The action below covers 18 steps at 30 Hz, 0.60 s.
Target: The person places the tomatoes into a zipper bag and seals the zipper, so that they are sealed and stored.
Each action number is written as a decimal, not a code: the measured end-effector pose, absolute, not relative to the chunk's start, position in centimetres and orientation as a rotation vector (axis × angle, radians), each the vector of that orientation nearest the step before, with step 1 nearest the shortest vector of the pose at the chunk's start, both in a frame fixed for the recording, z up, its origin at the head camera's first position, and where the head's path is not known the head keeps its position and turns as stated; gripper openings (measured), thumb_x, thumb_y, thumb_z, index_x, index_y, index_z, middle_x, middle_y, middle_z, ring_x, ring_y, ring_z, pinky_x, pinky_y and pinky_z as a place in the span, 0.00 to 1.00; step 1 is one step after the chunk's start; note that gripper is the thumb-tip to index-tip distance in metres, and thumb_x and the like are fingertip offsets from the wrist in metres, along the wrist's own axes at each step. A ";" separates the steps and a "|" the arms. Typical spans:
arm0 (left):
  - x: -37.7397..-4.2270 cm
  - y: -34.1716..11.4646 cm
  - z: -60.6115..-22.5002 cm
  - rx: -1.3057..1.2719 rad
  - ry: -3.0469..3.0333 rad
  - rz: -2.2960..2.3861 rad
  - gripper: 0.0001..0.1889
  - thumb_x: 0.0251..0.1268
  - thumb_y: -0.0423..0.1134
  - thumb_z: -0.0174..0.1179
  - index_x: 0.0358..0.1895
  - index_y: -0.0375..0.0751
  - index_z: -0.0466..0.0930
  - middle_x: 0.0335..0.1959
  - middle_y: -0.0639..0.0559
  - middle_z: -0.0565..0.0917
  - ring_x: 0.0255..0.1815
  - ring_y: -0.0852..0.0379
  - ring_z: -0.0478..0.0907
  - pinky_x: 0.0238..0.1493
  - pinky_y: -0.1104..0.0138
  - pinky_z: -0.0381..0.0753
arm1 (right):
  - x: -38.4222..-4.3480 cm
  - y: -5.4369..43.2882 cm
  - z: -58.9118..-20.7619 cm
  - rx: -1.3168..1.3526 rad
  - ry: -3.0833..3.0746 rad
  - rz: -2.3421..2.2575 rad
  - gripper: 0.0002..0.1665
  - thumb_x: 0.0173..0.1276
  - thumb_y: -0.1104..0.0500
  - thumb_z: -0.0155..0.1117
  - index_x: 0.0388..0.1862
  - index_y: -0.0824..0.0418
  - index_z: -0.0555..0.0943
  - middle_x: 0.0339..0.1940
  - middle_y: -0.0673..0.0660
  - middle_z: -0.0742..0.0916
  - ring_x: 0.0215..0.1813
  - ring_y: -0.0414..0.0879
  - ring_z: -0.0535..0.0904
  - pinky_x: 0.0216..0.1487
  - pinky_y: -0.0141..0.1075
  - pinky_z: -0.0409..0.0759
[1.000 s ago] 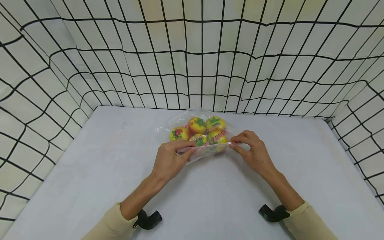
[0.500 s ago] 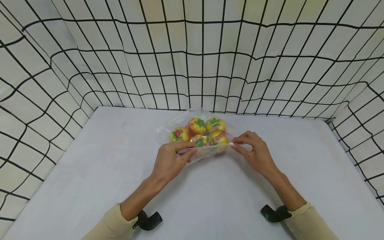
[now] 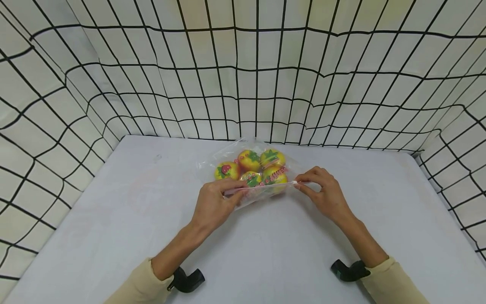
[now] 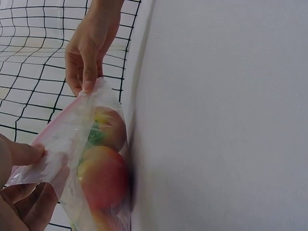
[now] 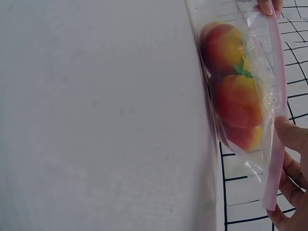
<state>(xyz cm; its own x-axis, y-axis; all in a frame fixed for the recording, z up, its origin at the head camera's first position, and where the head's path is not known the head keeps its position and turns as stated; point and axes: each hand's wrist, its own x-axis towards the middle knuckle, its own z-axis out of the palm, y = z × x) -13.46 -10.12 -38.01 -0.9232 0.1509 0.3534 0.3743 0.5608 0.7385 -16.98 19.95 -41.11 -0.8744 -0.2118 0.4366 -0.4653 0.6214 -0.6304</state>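
A clear zip bag (image 3: 252,197) with red printing lies at the back middle of the table, its mouth facing the person. Inside are several round yellow-and-red fruits (image 3: 249,159) with green leaves, peach-like in the left wrist view. The left hand (image 3: 214,203) pinches the left part of the bag's mouth between thumb and fingers. At the right end, the right hand (image 3: 322,192) pinches the zip line by a small white slider (image 3: 294,182). A pink zip strip (image 5: 278,72) runs between both hands in the right wrist view, slightly raised.
White cloth covers the table (image 3: 265,261). Black netting (image 3: 256,69) over white sheeting stands along the back and both sides, close behind the bag. Black wrist mounts (image 3: 187,280) stick out from the beige sleeves (image 3: 140,283).
The right hand and the white slider have shifted slightly right along the zip line. The left hand keeps its pinch and the fruits stay in place.
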 end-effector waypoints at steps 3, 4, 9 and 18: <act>-13.4 -10.1 -38.0 -0.442 -2.544 -1.285 0.08 0.62 0.34 0.74 0.43 0.45 0.93 0.42 0.52 0.93 0.33 0.62 0.85 0.34 0.74 0.83 | -17.0 20.0 -41.2 0.543 -2.528 1.118 0.11 0.60 0.65 0.79 0.42 0.57 0.91 0.40 0.51 0.87 0.50 0.43 0.79 0.48 0.44 0.79; -13.4 -10.1 -38.0 -0.442 -2.545 -1.286 0.08 0.62 0.34 0.74 0.43 0.45 0.93 0.42 0.51 0.93 0.33 0.62 0.85 0.33 0.74 0.83 | -17.1 20.0 -41.2 0.542 -2.527 1.120 0.11 0.60 0.65 0.79 0.42 0.56 0.91 0.40 0.50 0.87 0.50 0.43 0.79 0.48 0.43 0.79; -13.4 -10.0 -37.9 -0.431 -2.552 -1.293 0.08 0.62 0.34 0.73 0.43 0.45 0.93 0.41 0.52 0.93 0.34 0.61 0.85 0.32 0.74 0.82 | -17.2 20.2 -41.3 0.544 -2.522 1.127 0.11 0.60 0.65 0.79 0.42 0.56 0.91 0.40 0.50 0.87 0.50 0.38 0.77 0.48 0.41 0.80; -13.3 -10.1 -37.9 -0.432 -2.557 -1.292 0.07 0.62 0.34 0.73 0.43 0.45 0.93 0.41 0.53 0.93 0.32 0.62 0.84 0.33 0.74 0.82 | -17.3 20.4 -41.4 0.529 -2.522 1.121 0.11 0.60 0.65 0.79 0.42 0.57 0.90 0.40 0.50 0.87 0.49 0.36 0.77 0.49 0.40 0.81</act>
<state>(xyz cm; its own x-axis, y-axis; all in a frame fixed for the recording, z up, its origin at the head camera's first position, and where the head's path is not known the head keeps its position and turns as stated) -13.30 -10.09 -37.85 -0.9264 0.1514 0.3447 0.3673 0.5646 0.7391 -17.31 20.39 -41.38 -0.8765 -0.1987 0.4386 -0.4587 0.6215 -0.6351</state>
